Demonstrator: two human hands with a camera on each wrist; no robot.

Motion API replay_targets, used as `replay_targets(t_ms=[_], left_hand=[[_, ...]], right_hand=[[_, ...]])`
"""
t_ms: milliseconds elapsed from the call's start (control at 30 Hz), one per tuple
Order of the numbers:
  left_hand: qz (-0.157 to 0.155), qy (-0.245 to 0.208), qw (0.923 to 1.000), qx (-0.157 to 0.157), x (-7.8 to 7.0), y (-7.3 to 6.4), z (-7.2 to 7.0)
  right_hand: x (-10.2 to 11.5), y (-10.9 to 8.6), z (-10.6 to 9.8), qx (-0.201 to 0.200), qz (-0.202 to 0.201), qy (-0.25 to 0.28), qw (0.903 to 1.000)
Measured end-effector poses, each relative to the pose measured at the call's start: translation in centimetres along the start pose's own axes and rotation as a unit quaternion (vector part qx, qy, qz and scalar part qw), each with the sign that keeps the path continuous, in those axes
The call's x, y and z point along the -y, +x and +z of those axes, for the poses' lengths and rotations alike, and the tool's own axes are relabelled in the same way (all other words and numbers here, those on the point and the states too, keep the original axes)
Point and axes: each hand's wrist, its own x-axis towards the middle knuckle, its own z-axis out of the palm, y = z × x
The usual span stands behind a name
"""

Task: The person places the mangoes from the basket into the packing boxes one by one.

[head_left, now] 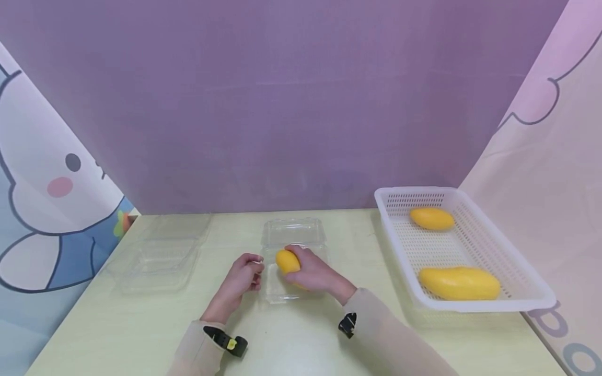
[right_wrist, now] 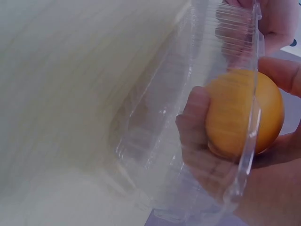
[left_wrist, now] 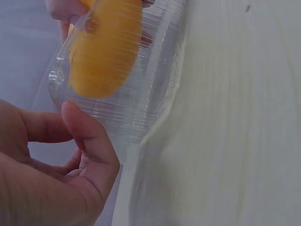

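Note:
My right hand (head_left: 316, 269) grips a yellow mango (head_left: 287, 261) inside an opened clear plastic clamshell box (head_left: 277, 297). In the right wrist view, the fingers wrap the mango (right_wrist: 269, 110) and partly show through the box's ribbed wall. My left hand (head_left: 242, 279) is at the box's left side, thumb and finger curled together at its rim. Up close in the left wrist view, the left fingertips meet by the box's corner, just below the mango (left_wrist: 106, 56). The contact point itself is hard to make out.
A white perforated basket (head_left: 397, 261) stands on the right, with a mango (head_left: 432, 218) at its back and a longer yellow fruit shape (head_left: 460, 283) at its front. More clear plastic boxes (head_left: 157, 263) lie opened on the left. A purple panel (head_left: 291, 115) rises behind the table.

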Motion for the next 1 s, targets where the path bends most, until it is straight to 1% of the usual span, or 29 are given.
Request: replay_targets(t_ms=[233,500,700,1000], left_hand=[[-0.002,-0.004,1.0000,0.003,0.0,0.0,0.0],[0.000,-0.014,0.9999,0.004,0.1,0.1,0.1],[0.002,-0.011,0.9999,0.006,0.1,0.0,0.2],[0.008,-0.012,0.9998,0.013,0.1,0.0,0.2]], right_hand=[[0.0,0.2,0.7,0.009,0.020,-0.016,0.9996],[-0.1,0.4,1.4,0.022,0.029,-0.034,0.9988],[0.3,0.4,1.8,0.018,0.038,-0.044,0.9981],[0.9,0.6,2.6,0.003,0.054,-0.086,0.9948]])
